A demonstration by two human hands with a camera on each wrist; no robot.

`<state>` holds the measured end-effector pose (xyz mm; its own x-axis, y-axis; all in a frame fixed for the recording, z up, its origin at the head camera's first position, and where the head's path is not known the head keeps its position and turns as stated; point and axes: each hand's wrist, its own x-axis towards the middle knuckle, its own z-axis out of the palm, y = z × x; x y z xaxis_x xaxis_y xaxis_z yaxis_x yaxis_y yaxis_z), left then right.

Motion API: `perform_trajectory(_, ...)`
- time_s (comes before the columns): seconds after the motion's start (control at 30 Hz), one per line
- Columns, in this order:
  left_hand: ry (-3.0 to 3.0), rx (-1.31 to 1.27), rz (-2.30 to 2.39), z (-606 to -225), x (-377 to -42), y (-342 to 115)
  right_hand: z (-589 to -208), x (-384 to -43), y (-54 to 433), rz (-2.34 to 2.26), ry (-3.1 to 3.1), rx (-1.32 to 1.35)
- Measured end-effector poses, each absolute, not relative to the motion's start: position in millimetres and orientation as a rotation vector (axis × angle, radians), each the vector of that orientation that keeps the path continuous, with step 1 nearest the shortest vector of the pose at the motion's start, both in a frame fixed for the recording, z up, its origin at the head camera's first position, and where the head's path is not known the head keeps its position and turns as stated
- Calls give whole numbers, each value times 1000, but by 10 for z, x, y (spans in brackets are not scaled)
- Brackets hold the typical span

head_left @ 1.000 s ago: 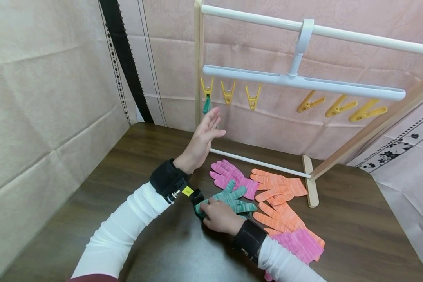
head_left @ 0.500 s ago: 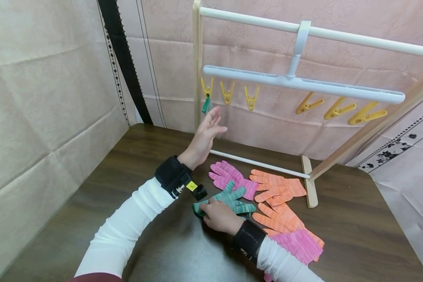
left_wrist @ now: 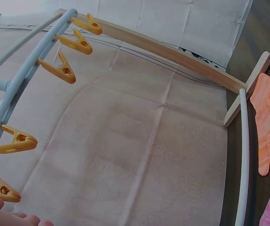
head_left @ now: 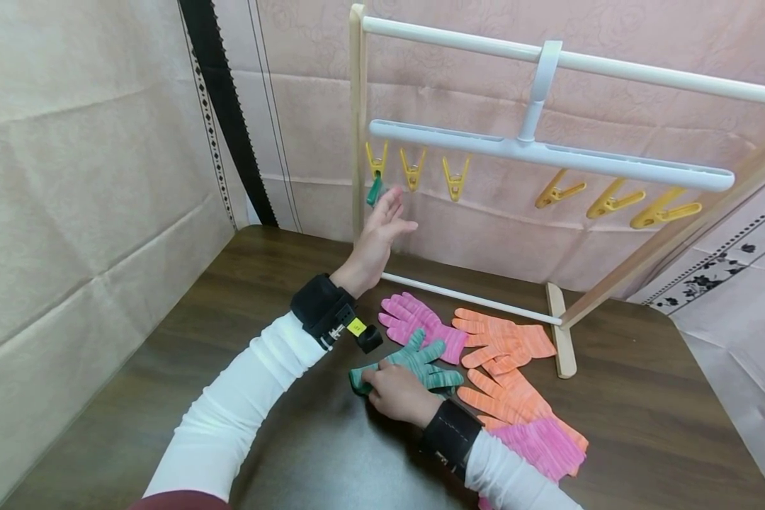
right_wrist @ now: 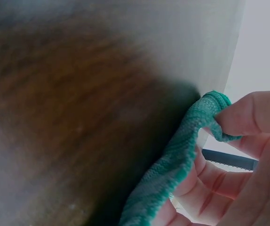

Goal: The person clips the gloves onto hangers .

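My right hand point(head_left: 401, 393) pinches the cuff of a green striped glove point(head_left: 421, 360) lying on the table. In the right wrist view the thumb and fingers close on the folded cuff edge point(right_wrist: 215, 101). My left hand point(head_left: 376, 241) is raised with its fingers extended, just below the left end of a light-blue hanger point(head_left: 472, 142). Beside its fingertips, a narrow green piece point(head_left: 374, 190) hangs in the leftmost yellow clip point(head_left: 376, 159); the hand hides part of it. Only the fingers point(left_wrist: 12, 219) show in the left wrist view, under a yellow clip point(left_wrist: 3, 190).
The hanger hooks over a white rail point(head_left: 446, 39) on a wooden stand point(head_left: 561, 333). Several other yellow clips point(head_left: 455, 177) hang from it. Pink point(head_left: 414, 319) and orange gloves point(head_left: 510, 336) lie around the green one on the dark wooden table point(head_left: 293, 446). Cloth walls point(head_left: 102, 177) surround it.
My left hand has shifted slightly right and up, its fingertips staying beside the green piece. My right hand has held the green glove's cuff in the same place.
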<state>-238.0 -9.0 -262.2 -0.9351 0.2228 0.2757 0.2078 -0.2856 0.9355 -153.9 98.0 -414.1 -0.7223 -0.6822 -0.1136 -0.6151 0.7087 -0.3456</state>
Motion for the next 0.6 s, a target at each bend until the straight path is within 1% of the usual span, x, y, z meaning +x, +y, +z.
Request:
perform_trajectory(0.23, 1896, 556, 2443, -2628, -2414, -66, -4143, -1529, 989, -429, 2665, -1031)
perform_trajectory(0.6, 1949, 540, 2439, -2537, -2481, -20, -4139, -1533, 988, -451, 2651, -1011)
